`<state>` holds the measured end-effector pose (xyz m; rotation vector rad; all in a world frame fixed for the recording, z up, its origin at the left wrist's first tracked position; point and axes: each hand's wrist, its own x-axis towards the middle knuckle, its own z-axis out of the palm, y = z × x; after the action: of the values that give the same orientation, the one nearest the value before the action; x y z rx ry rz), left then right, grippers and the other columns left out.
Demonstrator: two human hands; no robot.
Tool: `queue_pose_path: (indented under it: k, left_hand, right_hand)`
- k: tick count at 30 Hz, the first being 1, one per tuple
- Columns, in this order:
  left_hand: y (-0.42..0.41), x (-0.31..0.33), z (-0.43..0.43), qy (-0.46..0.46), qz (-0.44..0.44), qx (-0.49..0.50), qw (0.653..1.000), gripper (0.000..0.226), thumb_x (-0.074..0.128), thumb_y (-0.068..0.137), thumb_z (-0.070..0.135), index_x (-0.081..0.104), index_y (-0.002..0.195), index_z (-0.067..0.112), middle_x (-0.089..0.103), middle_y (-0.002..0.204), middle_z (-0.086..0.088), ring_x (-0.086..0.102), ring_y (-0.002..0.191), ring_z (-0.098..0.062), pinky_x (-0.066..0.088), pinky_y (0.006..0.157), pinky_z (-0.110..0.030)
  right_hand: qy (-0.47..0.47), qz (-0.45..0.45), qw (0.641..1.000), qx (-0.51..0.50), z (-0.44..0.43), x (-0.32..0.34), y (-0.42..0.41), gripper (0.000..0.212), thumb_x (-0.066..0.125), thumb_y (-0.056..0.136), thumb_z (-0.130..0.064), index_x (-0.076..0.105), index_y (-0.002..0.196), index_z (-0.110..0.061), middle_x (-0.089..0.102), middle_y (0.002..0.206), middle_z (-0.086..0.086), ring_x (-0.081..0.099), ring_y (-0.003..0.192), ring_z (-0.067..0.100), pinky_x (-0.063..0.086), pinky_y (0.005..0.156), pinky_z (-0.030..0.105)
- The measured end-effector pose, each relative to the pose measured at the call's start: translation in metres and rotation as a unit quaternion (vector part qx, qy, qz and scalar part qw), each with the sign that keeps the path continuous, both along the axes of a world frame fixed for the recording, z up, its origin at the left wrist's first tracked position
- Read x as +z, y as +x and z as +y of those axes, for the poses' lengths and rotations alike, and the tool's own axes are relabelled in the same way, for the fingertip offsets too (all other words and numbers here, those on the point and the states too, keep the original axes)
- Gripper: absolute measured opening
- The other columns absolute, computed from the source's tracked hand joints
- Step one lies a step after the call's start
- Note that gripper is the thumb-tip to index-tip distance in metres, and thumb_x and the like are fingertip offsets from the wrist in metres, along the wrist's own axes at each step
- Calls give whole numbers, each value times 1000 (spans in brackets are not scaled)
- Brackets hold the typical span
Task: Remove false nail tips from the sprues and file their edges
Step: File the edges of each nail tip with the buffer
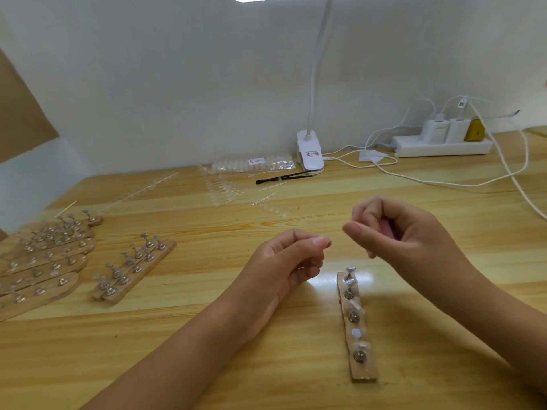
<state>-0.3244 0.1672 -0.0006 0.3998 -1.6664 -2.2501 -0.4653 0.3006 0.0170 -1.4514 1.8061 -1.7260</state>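
Note:
My left hand (284,261) hovers over the middle of the wooden table, thumb and forefinger pinching a tiny clear nail tip (323,240) that is barely visible. My right hand (402,235) is just to its right, a small gap apart. Its fingers curl round a small pinkish nail file (388,229), mostly hidden in the palm. Clear sprues with nail tips (225,190) lie fanned out farther back. Below the hands lies a wooden holder strip (362,371) with metal studs, some carrying clear tips.
More wooden stud holders lie at the left (157,255) and far left (71,279). A bag of nail tips (251,165), a black brush (284,177), a clip lamp base (309,152), a power strip (441,145) and white cables (444,182) line the back.

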Motion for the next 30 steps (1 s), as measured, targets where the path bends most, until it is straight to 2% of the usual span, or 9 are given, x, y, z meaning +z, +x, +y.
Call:
queue_pose_path:
  k: [4,8,10,12,16,18,22,24,30]
  left_hand:
    - [0,-1,0,-22,-10,22,999,21,78,66,39,75,78,23,61,74,5,58,70,-5,51,70,-16]
    - [1,-1,0,-58,-22,38,997,18,78,65,45,73,71,29,63,80,5,60,74,-4,50,71,-15]
    - [1,-1,1,-64,-24,40,997,18,77,66,46,74,72,29,64,83,4,61,76,-3,50,71,-15]
    - [1,-1,1,-68,-23,43,997,17,78,69,44,75,75,29,64,84,5,61,77,-2,50,72,-15]
    - [1,-3,1,-66,-18,62,996,11,74,77,37,77,85,29,64,79,10,60,77,-2,50,73,-16]
    - [1,-3,0,-71,-17,75,994,14,74,77,38,77,87,29,64,81,11,60,78,-2,50,74,-16]
    - [2,-3,-1,-87,-20,85,992,17,73,77,41,78,88,29,68,88,12,60,81,0,50,77,-17]
    - [2,-4,-1,-91,-22,88,992,16,73,76,42,78,87,32,71,96,11,61,82,2,50,78,-19]
    - [0,-5,-3,-105,-34,103,989,19,74,75,48,77,90,36,70,96,18,62,85,7,48,84,-23]
  right_hand:
    - [101,-178,978,25,-5,-5,-11,15,63,89,-28,76,81,-25,61,81,5,57,66,7,46,65,20]
    - [125,-254,959,8,-10,-9,-20,41,49,84,-7,78,85,-35,70,103,-8,54,90,12,42,67,23]
    - [113,-242,964,-7,-10,-9,-23,47,46,85,-2,76,85,-38,70,93,-18,53,79,5,42,56,20]
    - [126,-198,972,-22,-7,-10,-26,50,45,92,-1,74,89,-42,67,83,-20,52,70,-1,43,55,17]
    - [125,-111,985,-41,-3,-7,-32,36,51,95,-11,68,106,-40,63,114,-19,57,100,-8,43,81,21]
    - [111,51,988,-94,1,-3,-39,28,51,93,-18,63,110,-37,63,113,-22,55,104,-8,39,94,27]
    - [203,382,896,-104,8,3,-51,23,49,89,-28,57,109,-36,55,95,-25,54,91,0,43,90,35]
    - [248,380,889,-54,11,5,-52,24,51,90,-27,54,109,-42,53,95,-27,53,91,-3,44,76,21]
    - [314,361,878,17,13,2,-58,30,48,80,-60,55,107,-48,55,98,-27,52,97,-5,47,70,20]
